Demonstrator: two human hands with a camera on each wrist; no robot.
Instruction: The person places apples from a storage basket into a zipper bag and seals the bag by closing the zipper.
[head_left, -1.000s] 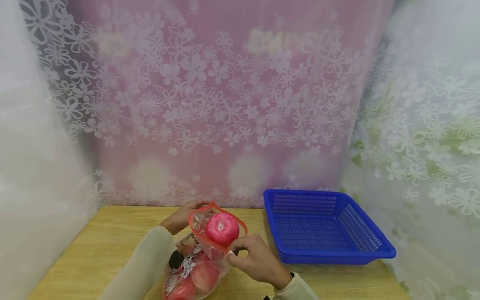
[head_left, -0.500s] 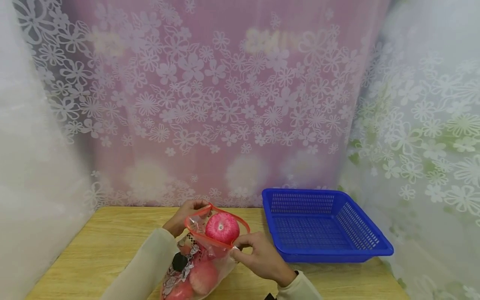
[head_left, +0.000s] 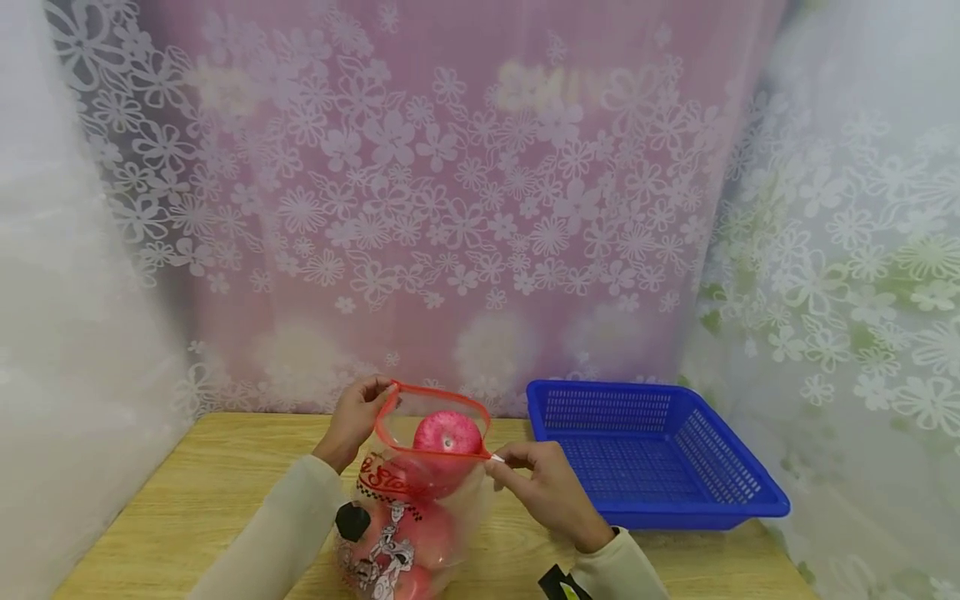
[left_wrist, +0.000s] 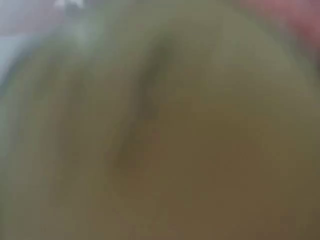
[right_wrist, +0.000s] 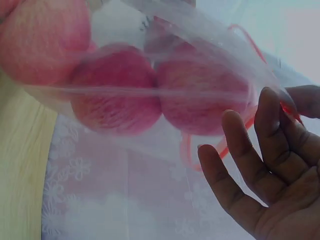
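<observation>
A clear plastic zip bag point(head_left: 472, 508) with a red zip edge and printed cartoon figures stands upright in the head view, its mouth wide. Inside are several red apples, one apple point(head_left: 447, 435) right at the mouth; more apples point(right_wrist: 117, 90) show through the plastic in the right wrist view. My left hand point(head_left: 354, 423) grips the red edge at the left corner. At the right corner my right hand point(head_left: 543, 483) pinches the edge by a white zip slider point(head_left: 496, 457), other fingers spread in the right wrist view. The left wrist view is mostly a blur.
A blue plastic basket point(head_left: 675, 510) with perforated walls stands at the right of the wooden table point(head_left: 202, 475). Flowered curtains point(head_left: 480, 208) hang behind the table and at its right side. A black hexagonal piece point(head_left: 352, 521) sits beside the left sleeve.
The bag has come upright and its mouth has risen, with its printed front turned more to view. My right hand has moved right and up; my left hand has shifted a little up and left.
</observation>
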